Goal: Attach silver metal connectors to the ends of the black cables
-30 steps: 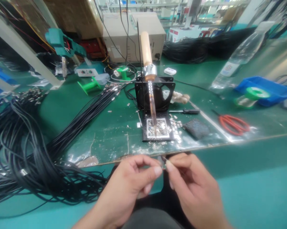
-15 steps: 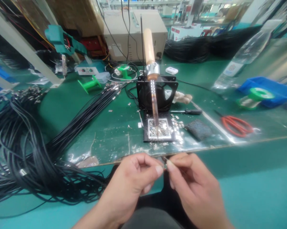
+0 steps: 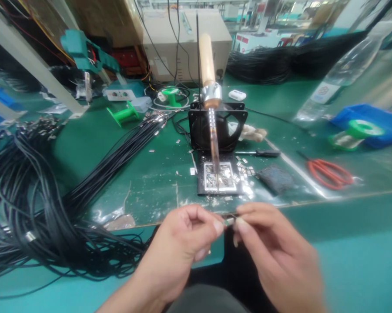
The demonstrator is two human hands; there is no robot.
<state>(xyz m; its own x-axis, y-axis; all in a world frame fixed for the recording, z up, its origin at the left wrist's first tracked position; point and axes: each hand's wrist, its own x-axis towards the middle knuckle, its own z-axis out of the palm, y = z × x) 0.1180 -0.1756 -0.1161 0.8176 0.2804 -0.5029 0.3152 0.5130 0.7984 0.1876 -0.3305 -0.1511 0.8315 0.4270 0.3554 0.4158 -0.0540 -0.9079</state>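
Observation:
In front of the bench edge, my left hand [image 3: 185,239] is closed in a pinch, thumb against forefinger. A small silvery metal connector piece [image 3: 229,221] shows at its fingertips, in the narrow gap between my hands. My right hand [image 3: 277,243] pinches beside it, thumb and forefinger close to a thin dark part whose kind I cannot make out. Beyond the hands, a soldering iron [image 3: 214,139] with a wooden handle stands tip down over a white-rimmed tray [image 3: 205,177] of metal bits. Small silvery pieces [image 3: 244,171] lie scattered to the tray's right.
Bundled black cables [image 3: 35,187] cover the left side. A black fan frame [image 3: 196,134] stands behind the tray. Farther right are a screwdriver [image 3: 267,153], a dark pad [image 3: 276,179], red-handled pliers [image 3: 329,174], a blue bin [image 3: 349,114], a solder spool [image 3: 355,134] and a plastic bottle [image 3: 346,74].
My right hand has shifted slightly right, away from my left, and more of the silvery piece shows between them. The bench scene sits slightly farther right in view.

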